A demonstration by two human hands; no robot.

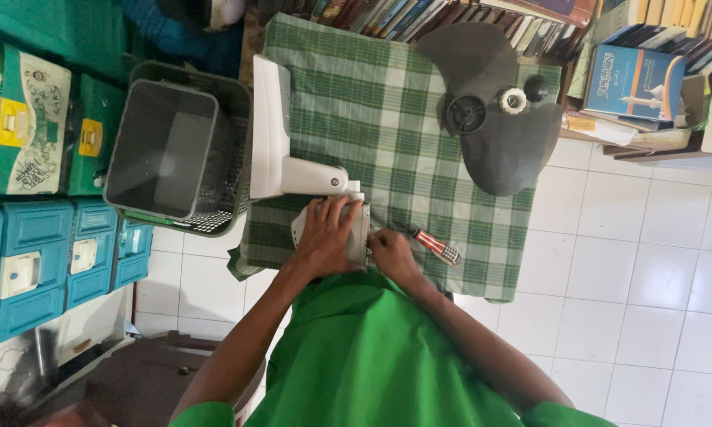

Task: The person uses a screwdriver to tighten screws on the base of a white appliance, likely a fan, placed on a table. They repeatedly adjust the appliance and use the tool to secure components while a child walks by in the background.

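Observation:
My left hand (324,236) lies over a white and grey fan motor housing (359,237) and grips it on a green checked cloth (372,103). My right hand (391,255) has its fingers curled against the housing's right side. What those fingers pinch is hidden. A screwdriver (437,245) with a red and clear handle lies on the cloth just right of my right hand. The white fan stand (270,119) with its neck (315,177) lies right above my left hand, touching the housing.
A dark grey fan blade (502,150), a white ring cap (513,100) and a black knob (535,87) lie at the cloth's far right. A grey basket (229,103) stands to the left beside green and blue boxes (32,261). Books (633,79) are stacked behind, on a white tiled floor (649,277).

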